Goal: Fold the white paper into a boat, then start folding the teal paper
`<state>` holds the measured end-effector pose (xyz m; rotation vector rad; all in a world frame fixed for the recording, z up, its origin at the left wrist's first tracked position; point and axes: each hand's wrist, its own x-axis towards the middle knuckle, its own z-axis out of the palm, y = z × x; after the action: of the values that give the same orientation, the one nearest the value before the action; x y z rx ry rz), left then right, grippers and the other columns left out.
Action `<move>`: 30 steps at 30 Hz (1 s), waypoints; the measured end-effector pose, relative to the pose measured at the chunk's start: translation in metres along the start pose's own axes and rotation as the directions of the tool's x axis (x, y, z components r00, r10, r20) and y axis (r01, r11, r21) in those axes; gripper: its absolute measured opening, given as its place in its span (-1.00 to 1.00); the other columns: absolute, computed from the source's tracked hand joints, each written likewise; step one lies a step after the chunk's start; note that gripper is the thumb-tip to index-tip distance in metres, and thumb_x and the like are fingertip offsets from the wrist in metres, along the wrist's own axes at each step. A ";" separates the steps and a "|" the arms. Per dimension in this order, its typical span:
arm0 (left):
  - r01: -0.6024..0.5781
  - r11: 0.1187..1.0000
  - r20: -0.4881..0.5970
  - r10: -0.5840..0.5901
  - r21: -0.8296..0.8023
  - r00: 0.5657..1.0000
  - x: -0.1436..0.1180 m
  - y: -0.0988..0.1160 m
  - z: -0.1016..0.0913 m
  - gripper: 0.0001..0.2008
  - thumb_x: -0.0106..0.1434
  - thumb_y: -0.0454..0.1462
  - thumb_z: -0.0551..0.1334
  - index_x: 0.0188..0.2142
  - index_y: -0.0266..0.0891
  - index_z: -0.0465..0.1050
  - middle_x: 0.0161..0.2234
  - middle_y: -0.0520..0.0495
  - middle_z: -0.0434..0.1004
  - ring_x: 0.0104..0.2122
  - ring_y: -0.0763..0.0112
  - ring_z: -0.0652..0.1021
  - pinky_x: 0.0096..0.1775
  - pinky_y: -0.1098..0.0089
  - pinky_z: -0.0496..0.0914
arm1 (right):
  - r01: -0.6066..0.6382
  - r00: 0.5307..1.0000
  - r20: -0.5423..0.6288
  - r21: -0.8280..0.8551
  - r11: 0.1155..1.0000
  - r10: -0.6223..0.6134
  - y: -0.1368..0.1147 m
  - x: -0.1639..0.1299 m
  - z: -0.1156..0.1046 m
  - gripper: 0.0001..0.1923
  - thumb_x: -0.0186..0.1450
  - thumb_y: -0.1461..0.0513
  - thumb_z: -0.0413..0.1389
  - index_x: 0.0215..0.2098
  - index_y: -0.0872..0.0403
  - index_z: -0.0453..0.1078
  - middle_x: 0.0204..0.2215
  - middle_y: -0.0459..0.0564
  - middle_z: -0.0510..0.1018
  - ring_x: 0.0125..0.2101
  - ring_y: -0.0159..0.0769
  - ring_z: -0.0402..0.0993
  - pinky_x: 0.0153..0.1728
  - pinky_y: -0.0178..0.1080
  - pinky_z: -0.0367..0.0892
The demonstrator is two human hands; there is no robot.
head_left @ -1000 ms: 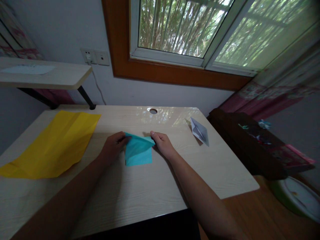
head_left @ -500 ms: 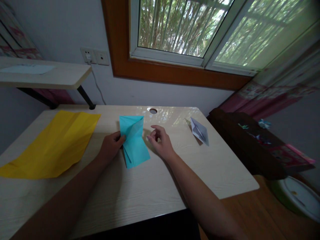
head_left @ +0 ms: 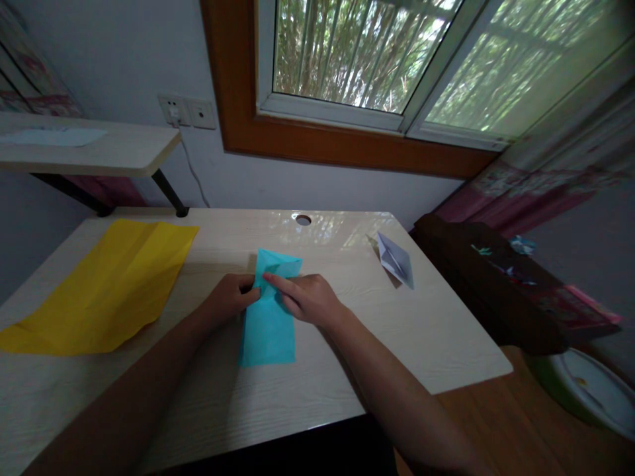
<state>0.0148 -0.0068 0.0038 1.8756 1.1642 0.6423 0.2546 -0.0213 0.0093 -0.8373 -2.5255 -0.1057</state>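
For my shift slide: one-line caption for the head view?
Both hands, left hand and right hand, press folded turquoise paper flat on the desk.

The folded paper lies on the desk, about midway between its left and right edges and nearer the front edge than the rear. The left hand rests at the paper's left edge; the right hand lies over its right side, one finger reaching across it. A large sheet lies flat toward the left edge, well apart from the paper. A small folded piece sits near the right rear corner. A cable hole is at the middle of the rear edge. A shelf stands above the left rear corner. A window is behind the desk.
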 end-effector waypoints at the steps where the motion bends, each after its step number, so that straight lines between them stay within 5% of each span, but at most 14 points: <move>1: -0.007 1.000 -0.003 0.007 0.010 1.000 0.000 -0.001 0.000 -0.71 0.19 -0.11 0.13 -0.49 -0.25 0.46 -0.56 0.04 0.45 -0.52 0.39 0.41 -0.44 0.41 0.23 | 0.025 1.000 0.007 -0.022 0.999 -0.025 -0.001 0.001 -0.001 -0.49 0.48 0.22 -0.09 0.37 -0.01 0.16 -0.43 -0.10 0.61 -0.51 -0.33 0.45 -0.47 -0.25 0.23; 6: -0.002 1.000 0.008 0.002 -0.027 1.000 0.001 -0.005 0.001 -0.70 0.24 -0.09 0.16 -0.37 -0.26 0.54 -0.47 0.02 0.55 -0.45 0.34 0.49 -0.39 0.40 0.30 | 0.018 1.000 -0.007 -0.081 0.997 -0.019 -0.006 0.003 0.000 -0.63 0.46 0.20 -0.06 0.18 0.03 0.36 -0.40 -0.07 0.64 -0.51 -0.33 0.46 -0.50 -0.24 0.20; 12: 0.103 0.979 -0.056 -0.115 -0.176 0.992 0.003 -0.011 0.001 -0.63 0.27 0.03 0.19 -0.35 -0.23 0.48 -0.52 0.06 0.49 -0.51 0.33 0.52 -0.41 0.38 0.37 | -0.177 0.976 -0.127 0.008 0.984 0.177 0.004 -0.001 0.002 -0.76 0.40 0.23 -0.03 -0.11 0.07 0.46 -0.38 -0.01 0.66 -0.48 -0.33 0.51 -0.43 -0.28 0.26; 17: 0.101 0.990 -0.323 -0.127 -0.097 0.938 0.005 -0.006 -0.005 -0.67 0.27 0.01 0.21 -0.39 -0.20 0.42 -0.50 0.08 0.44 -0.45 0.35 0.48 -0.38 0.40 0.32 | -0.412 0.869 -0.211 0.197 0.890 0.448 0.021 -0.008 0.001 -0.79 0.34 0.25 0.01 -0.14 0.05 0.46 -0.43 -0.04 0.60 -0.49 -0.32 0.47 -0.39 -0.29 0.28; 22: 0.182 0.982 -0.469 -0.184 -0.050 0.864 0.007 -0.004 -0.016 -0.69 0.26 -0.01 0.20 -0.32 -0.20 0.49 -0.44 0.04 0.48 -0.40 0.33 0.45 -0.36 0.39 0.28 | -0.550 0.686 -0.223 0.463 0.695 0.692 0.040 -0.015 0.000 -0.79 0.34 0.24 0.01 -0.14 0.02 0.45 -0.48 -0.11 0.50 -0.51 -0.33 0.39 -0.41 -0.28 0.26; 30: 0.193 0.977 -0.497 -0.215 -0.095 0.841 0.009 -0.016 -0.023 -0.66 0.28 0.01 0.19 -0.25 -0.21 0.50 -0.36 0.00 0.55 -0.38 0.34 0.48 -0.35 0.39 0.28 | -0.501 0.684 -0.132 0.629 0.594 0.717 0.052 -0.015 0.002 -0.71 0.31 0.25 -0.01 -0.16 0.05 0.55 -0.33 -0.04 0.57 -0.40 -0.31 0.42 -0.33 -0.26 0.31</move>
<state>-0.0063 0.0133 0.0027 1.5552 1.6451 1.0684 0.2942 0.0130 -0.0031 -1.2518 -1.6168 0.6176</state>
